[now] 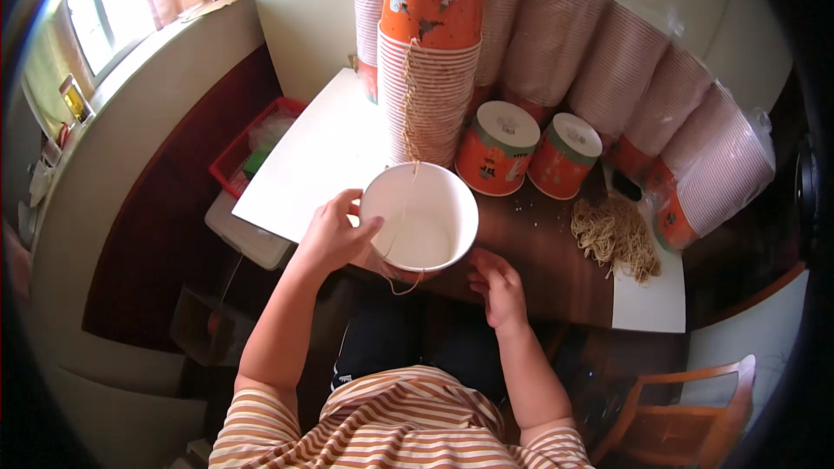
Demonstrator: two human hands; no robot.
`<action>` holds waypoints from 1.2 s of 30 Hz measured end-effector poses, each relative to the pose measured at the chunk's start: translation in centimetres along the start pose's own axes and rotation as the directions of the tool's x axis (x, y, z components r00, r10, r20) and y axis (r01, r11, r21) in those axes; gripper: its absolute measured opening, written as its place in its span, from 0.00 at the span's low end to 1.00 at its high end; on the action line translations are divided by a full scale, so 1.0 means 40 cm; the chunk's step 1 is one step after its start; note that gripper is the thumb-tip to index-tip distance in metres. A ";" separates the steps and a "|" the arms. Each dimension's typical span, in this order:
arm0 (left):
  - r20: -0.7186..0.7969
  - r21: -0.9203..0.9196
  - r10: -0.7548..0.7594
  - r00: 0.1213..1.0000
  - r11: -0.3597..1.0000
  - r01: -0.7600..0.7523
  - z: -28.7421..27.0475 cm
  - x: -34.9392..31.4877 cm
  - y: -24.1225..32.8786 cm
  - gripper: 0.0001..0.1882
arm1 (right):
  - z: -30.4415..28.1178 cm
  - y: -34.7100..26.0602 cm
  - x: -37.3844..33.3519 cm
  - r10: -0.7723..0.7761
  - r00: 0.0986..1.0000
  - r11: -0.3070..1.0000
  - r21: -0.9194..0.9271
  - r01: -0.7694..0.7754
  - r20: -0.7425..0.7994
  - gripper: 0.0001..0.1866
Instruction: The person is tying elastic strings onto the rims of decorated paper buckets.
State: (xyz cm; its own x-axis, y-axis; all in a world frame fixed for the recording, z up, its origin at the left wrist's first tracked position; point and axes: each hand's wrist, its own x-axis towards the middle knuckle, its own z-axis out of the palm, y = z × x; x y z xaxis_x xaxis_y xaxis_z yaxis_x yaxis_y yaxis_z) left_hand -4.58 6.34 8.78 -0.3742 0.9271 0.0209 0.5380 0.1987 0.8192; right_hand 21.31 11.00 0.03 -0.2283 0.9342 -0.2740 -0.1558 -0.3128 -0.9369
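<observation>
A white-lined paper bucket (439, 208) stands mouth up at the table's front edge, in front of me. My left hand (333, 230) grips its left rim, with the thumb over the inside and the fingers by the outer wall. Thin brown twine (405, 288) crosses the mouth and loops below the front of the bucket. Beside the lower right of the bucket is my right hand (498, 285), its fingers loosely bent and apart, holding nothing I can see. Behind the bucket rises a tall upside-down stack of orange and green paper buckets (434, 0), with knotted twine (408, 95) hanging down its side.
Two upturned buckets (497, 152) (566, 156) stand right of the stack. A loose heap of twine (618, 239) lies on the table's right. Plastic-wrapped bucket stacks (625, 69) line the back. At left are a red basket (228, 175) and a wall ledge; a wooden chair (686, 417) stands lower right.
</observation>
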 end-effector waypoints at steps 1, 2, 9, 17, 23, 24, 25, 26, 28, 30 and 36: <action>0.060 -0.087 -0.063 0.996 0.994 0.068 0.005 0.018 0.007 0.21 | -0.013 0.008 0.015 -0.016 1.000 1.000 -0.002 0.016 0.001 0.14; 0.024 -0.102 0.037 0.999 0.994 -0.034 0.017 0.039 -0.032 0.18 | -0.020 0.019 0.027 0.027 0.998 0.996 0.080 -0.031 0.055 0.15; -0.008 -0.205 0.185 0.983 0.962 -0.182 0.039 0.003 -0.056 0.13 | -0.035 -0.019 0.012 0.127 0.927 0.942 0.249 -0.224 0.352 0.22; -0.272 0.255 0.721 0.638 0.693 -0.675 0.044 -0.074 0.026 0.28 | -0.085 0.004 -0.057 -0.159 0.966 0.911 0.407 0.065 0.202 0.12; 0.295 -0.530 0.414 0.861 0.821 -0.214 0.072 -0.097 0.035 0.20 | -0.071 0.005 -0.075 -0.331 0.944 0.877 0.365 0.311 -0.009 0.10; 0.161 -0.445 0.447 0.880 0.829 -0.339 0.077 -0.120 0.039 0.15 | -0.070 0.006 -0.075 -0.338 0.941 0.876 0.364 0.318 -0.009 0.10; 0.029 -0.343 0.490 0.872 0.824 -0.451 0.083 -0.139 0.049 0.10 | -0.072 0.009 -0.075 -0.338 0.934 0.890 0.283 0.356 -0.113 0.10; -0.161 -0.340 0.552 0.818 0.747 -0.571 0.104 -0.155 0.044 0.04 | -0.073 0.016 -0.079 -0.340 0.915 0.902 0.200 0.382 -0.216 0.10; -0.306 -0.003 0.775 0.552 0.580 -0.815 0.120 -0.178 0.062 0.02 | -0.066 0.038 -0.088 -0.387 0.893 0.862 0.253 0.439 -0.230 0.11; -0.223 0.122 0.821 0.525 0.558 -0.821 0.169 -0.208 0.058 0.08 | -0.039 0.056 -0.098 -0.452 0.857 0.808 0.293 0.511 -0.248 0.12; -0.142 0.233 0.872 0.469 0.490 -0.840 0.299 -0.240 -0.011 0.16 | 0.009 0.079 -0.125 -0.457 0.875 0.771 0.419 0.480 -0.161 0.14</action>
State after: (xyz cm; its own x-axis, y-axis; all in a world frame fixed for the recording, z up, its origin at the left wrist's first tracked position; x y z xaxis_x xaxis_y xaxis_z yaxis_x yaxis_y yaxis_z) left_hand 7.80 1.17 1.37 0.1861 0.5633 0.8050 0.7538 -0.6074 0.2507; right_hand 21.62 5.28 -1.48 0.0262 0.9878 0.1535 -0.6321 0.1353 -0.7630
